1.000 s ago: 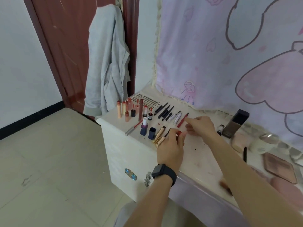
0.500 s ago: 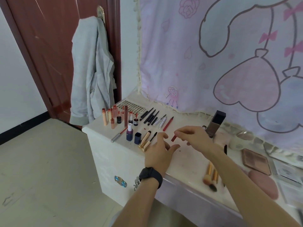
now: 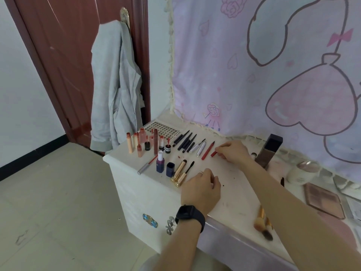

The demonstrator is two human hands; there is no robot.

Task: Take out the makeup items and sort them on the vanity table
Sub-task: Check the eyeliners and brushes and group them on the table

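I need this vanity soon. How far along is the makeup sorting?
Roughly halfway, I'd guess. Done: lip tubes stand grouped at the far corner, with black pencils and a red pencil lined up beside them. In hand: the right hand pinches a small red stick next to the red pencil; the left hand holds nothing. Left: the brushes, palette and tall dark bottle look unsorted.

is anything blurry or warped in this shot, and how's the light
Head view: soft, even light, only faint shadows, no glare; the wide-angle lens leans the door; the brushes at lower right are smeared, while the right hand pinching the small red piece is fairly sharp.
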